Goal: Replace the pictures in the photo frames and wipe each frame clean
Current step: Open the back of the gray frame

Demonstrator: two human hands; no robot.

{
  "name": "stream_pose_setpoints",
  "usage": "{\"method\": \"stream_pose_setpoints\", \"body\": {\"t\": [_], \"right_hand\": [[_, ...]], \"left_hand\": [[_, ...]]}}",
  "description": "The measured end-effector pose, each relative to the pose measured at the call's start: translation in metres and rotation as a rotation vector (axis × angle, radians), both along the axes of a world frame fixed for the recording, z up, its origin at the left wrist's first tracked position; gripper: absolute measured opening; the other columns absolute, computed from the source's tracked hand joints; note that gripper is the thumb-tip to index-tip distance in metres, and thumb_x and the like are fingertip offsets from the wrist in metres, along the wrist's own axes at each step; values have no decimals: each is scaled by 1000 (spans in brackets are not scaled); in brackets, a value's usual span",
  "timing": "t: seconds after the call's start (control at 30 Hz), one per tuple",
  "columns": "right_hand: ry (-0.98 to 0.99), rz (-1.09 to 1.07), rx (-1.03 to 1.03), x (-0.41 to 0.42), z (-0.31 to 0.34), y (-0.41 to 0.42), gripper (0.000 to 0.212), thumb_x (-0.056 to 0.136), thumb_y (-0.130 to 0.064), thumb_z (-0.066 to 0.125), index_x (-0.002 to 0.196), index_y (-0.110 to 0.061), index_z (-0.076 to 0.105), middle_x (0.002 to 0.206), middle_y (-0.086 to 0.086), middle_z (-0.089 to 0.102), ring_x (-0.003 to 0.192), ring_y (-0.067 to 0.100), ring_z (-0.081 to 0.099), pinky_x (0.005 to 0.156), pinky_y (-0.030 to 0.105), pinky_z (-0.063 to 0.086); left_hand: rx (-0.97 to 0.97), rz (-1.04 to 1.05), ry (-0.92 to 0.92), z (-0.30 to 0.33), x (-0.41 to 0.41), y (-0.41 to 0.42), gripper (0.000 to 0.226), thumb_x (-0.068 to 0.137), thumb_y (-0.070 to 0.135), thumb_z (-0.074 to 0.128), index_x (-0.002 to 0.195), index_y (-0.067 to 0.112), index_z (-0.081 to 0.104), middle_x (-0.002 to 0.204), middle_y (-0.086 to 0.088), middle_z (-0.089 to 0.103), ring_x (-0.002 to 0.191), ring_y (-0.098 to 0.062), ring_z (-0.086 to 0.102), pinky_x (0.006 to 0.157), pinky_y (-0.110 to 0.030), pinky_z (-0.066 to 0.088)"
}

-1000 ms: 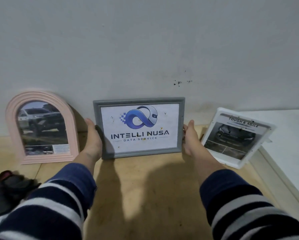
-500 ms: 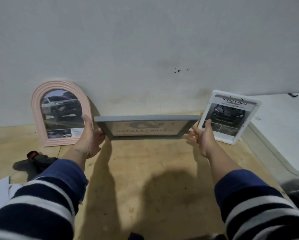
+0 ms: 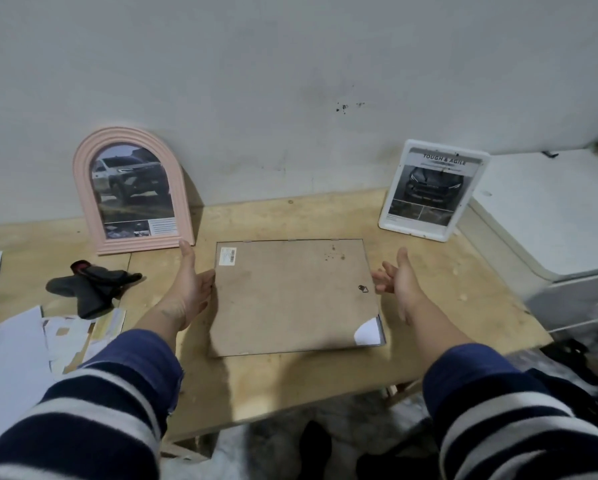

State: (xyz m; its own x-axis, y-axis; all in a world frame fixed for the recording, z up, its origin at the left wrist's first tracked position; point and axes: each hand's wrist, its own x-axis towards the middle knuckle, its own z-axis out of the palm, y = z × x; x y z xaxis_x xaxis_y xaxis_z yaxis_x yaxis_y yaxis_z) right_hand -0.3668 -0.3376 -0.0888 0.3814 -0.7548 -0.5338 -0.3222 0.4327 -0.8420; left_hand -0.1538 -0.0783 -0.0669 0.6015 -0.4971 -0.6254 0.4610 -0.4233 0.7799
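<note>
The grey frame [image 3: 290,296] lies face down in the middle of the wooden table [image 3: 290,386], its brown backing board up, with a barcode sticker at the far left corner and a torn white patch at the near right corner. My left hand [image 3: 190,285] touches its left edge with straight fingers. My right hand [image 3: 396,278] hovers just off its right edge, fingers relaxed and apart from it. A pink arched frame [image 3: 131,188] with a car picture leans on the wall at the left. A white frame [image 3: 432,190] with a dark car poster leans at the right.
A dark cloth [image 3: 93,285] lies left of the grey frame. Loose papers and pictures [image 3: 48,337] are piled at the near left. A white cabinet [image 3: 554,216] stands against the table's right side. The wall closes off the far side.
The grey frame went from standing against the wall to tipped forward, and now lies face down on the table. My right hand has come off its edge.
</note>
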Motion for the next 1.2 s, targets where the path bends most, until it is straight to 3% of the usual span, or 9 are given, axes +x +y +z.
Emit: {"method": "stream_pose_setpoints", "body": {"t": [0.07,0.17,0.27,0.33,0.4,0.47,0.57,0.8,1.2], "right_hand": [[14,24,-17,-6,-4,9,77,98,-61,11,149,-5,27,80,-3,59,59,13,34,73,27,39],[28,70,-34,-9,-6,17,72,100,-57,11,151,-8,22,107,1,61,63,11,39,73,26,37],[35,83,-26,-9,-4,28,58,103,-47,16,147,-12,30,129,5,58,63,12,43,57,25,35],[94,103,17,-8,-6,33,38,103,-41,24,115,-19,54,107,5,64,60,14,46,53,26,35],[164,105,23,-5,-8,36,20,98,-31,37,87,-20,50,84,4,58,60,17,49,51,26,36],[189,145,-50,-5,-13,34,17,89,-15,44,104,-17,52,107,3,57,85,22,57,63,28,44],[218,152,-183,-12,-16,40,64,87,1,44,147,-19,36,146,0,44,132,22,44,103,34,43],[424,207,-342,-49,-20,54,40,91,-4,47,130,-8,56,132,7,57,121,23,53,98,24,39],[338,196,-272,-63,-41,43,25,87,-12,66,111,-7,71,114,6,69,109,21,62,94,27,47]], "left_hand": [[30,-34,-48,-3,-8,2,109,80,82,-4,149,3,27,156,-9,28,147,-25,19,121,-39,6],[89,-61,-119,-10,-15,4,102,85,77,-2,147,4,34,153,-11,35,143,-28,27,119,-40,11],[154,-21,-121,-22,-13,4,104,80,84,5,148,11,36,150,-11,39,139,-31,33,117,-43,16],[192,18,-115,-24,-14,5,125,60,100,13,151,16,29,153,-10,34,140,-33,31,118,-49,17],[238,117,-112,-28,-15,6,134,52,102,24,153,14,21,155,-11,30,140,-36,29,117,-51,19],[266,202,-152,-31,-19,2,110,75,86,35,152,10,16,154,-13,28,138,-38,29,114,-49,21],[435,24,-437,-30,-30,-8,77,93,60,41,149,9,25,150,-13,19,135,-39,24,111,-49,23],[452,-391,-950,-20,-88,-54,57,85,41,60,135,22,40,140,-6,22,126,-31,27,103,-43,28],[429,-848,-1162,-57,-154,-123,80,81,58,60,146,23,29,159,-2,9,146,-22,7,117,-48,12]]}}
